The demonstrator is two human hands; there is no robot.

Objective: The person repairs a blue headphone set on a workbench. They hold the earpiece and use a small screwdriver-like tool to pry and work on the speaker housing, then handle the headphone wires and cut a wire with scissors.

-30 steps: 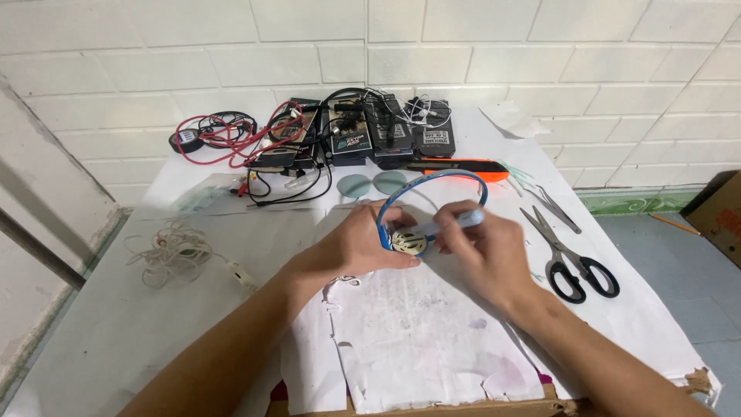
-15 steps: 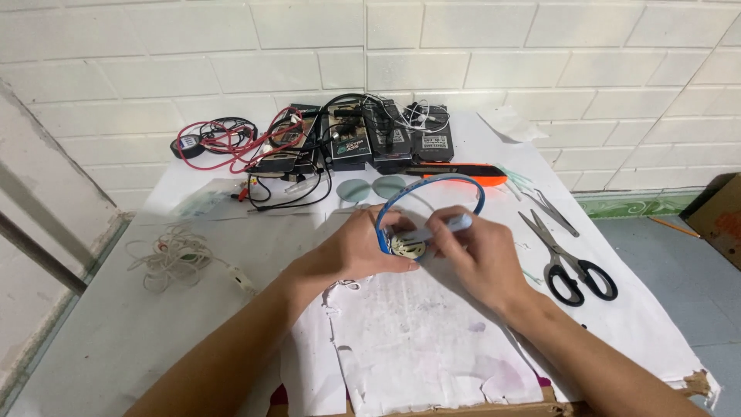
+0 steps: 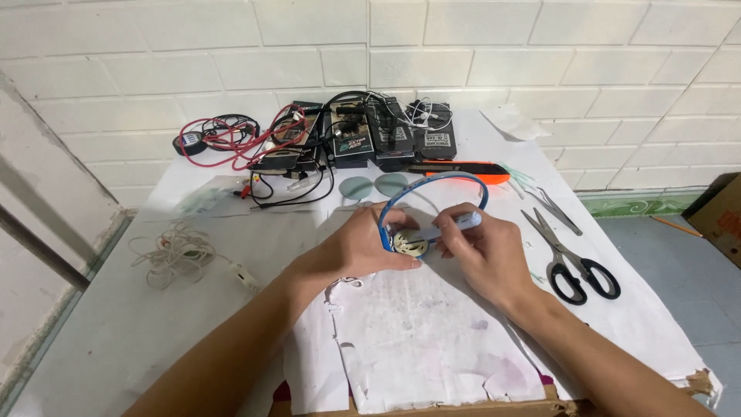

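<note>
Unmoved, both hands' grip clamps the blue headband (image 3: 432, 193), arching away toward the wall.

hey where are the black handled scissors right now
In the head view, the black-handled scissors lie flat on the table to the right of the right hand, with the tweezers just beyond them toward the wall.

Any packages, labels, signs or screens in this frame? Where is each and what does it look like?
Black rectangular boxes with printed labels: row at the table's far edge by the wall, tangled in wires.
Brown cardboard box: on the floor, far right, partly cut off.
No signs or screens visible.
</note>
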